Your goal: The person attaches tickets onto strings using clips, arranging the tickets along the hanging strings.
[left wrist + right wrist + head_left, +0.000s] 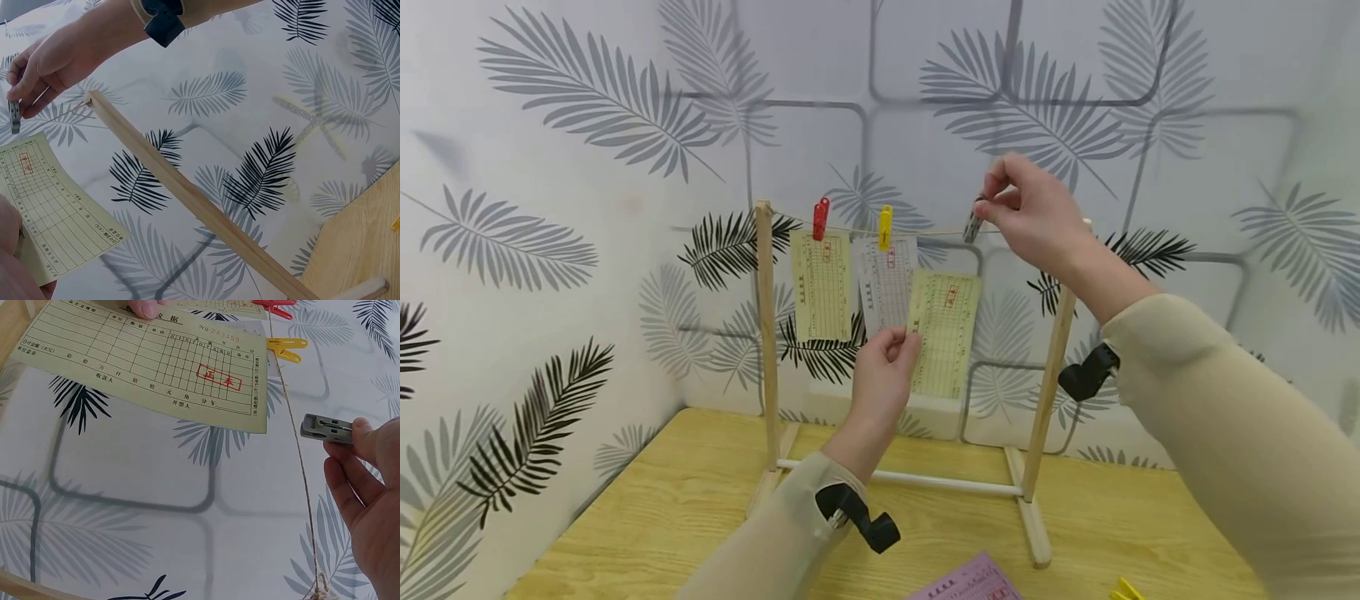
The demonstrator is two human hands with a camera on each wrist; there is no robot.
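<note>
My left hand [880, 383] pinches a pale yellow receipt slip [945, 350] by its left edge, below the string [936, 232]. Printed lines and a red stamp show on the slip in the right wrist view. Between the thumb and fingers of my right hand [1033, 212] is a grey clothespin [326, 429], held close to the string with nothing in its jaws. Farther left, a red clothespin [821, 220] and a yellow clothespin [886, 228] fasten another yellow slip [822, 296] and a white slip [883, 287] to the string.
The string is tied across a wooden stand with a left post [767, 333], a right post [1047, 400] and a white lower bar [940, 481]. On the wooden table [647, 517] lie a pink slip [973, 579] and a yellow clothespin [1126, 591]. A leaf-patterned wall stands behind.
</note>
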